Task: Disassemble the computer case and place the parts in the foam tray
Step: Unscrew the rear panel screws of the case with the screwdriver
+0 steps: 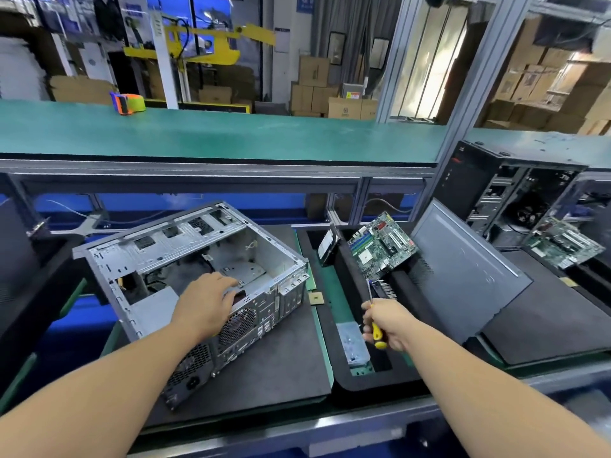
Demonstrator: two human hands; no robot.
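Fingers of the left hand (206,305) rest spread on the open computer case (198,279) lying leftward, while the right hand (385,322), nearer the foam tray (344,381), grips a screwdriver (375,322).

The tabletop (322,285) is green. A black mat (281,368) lies on it at left and carries the open case (185,259). Just right sits the black foam tray (340,375), then another black mat (562,325). A higher green shelf (215,133) carries a tape dispenser (127,103).
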